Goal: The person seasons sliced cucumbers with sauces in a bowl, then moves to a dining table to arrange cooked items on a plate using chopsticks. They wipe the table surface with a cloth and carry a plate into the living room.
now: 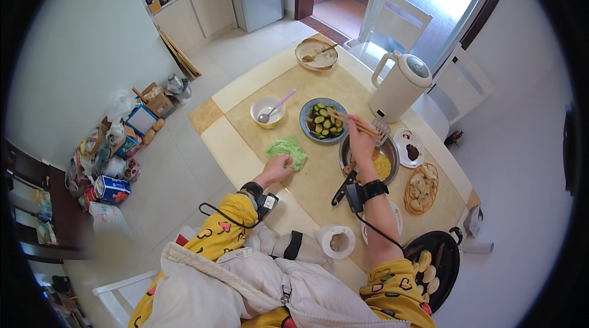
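Observation:
My left hand (277, 170) rests at the lower edge of a crumpled green cloth (287, 151) on the table; its fingertips touch the cloth. Wooden chopsticks (366, 128) are held in my right hand (361, 144), their tips over the sliced green vegetables (326, 121) in a blue-rimmed plate (304, 134). Just beyond that hand, a slotted metal turner (381, 130) lies over a steel bowl (394, 162) with yellow food (382, 167) in it. A white bowl (268, 112) with a purple-handled spoon (284, 99) stands above the cloth.
A white electric kettle (400, 84) stands at the table's right side. Nearer are a sauce plate (409, 146), a basket of flat food (421, 190), a black pan (435, 263) and a paper roll (338, 241). A bowl with a spoon (317, 65) sits at the far corner.

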Demonstrator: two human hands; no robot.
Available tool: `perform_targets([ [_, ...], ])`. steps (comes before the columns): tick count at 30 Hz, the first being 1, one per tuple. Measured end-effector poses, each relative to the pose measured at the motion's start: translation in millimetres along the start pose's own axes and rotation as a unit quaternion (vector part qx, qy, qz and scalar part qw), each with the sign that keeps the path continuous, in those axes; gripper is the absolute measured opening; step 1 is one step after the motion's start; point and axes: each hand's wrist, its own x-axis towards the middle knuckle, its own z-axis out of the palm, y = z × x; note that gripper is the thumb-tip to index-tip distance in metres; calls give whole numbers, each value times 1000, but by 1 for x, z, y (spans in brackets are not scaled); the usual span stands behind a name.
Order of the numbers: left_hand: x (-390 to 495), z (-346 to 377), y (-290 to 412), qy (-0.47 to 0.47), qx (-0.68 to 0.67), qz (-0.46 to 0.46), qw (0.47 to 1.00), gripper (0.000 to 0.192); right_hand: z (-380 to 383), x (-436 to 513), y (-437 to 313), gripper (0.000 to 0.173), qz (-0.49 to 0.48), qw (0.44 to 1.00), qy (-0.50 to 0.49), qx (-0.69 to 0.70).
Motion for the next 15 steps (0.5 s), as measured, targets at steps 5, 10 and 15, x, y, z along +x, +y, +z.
perform_targets([
  [5, -2, -1, 2, -3, -31, 1, 1000, 26, -6, 2, 6, 12, -16, 998, -19, -63],
  [10, 2, -2, 0, -6, -22, -4, 1000, 27, 4, -17, 0, 11, -26, 998, -50, -2],
  [15, 4, -4, -2, -16, -11, 7, 1000, 28, -2, -18, -3, 10, 25, 1000, -18, -7],
])
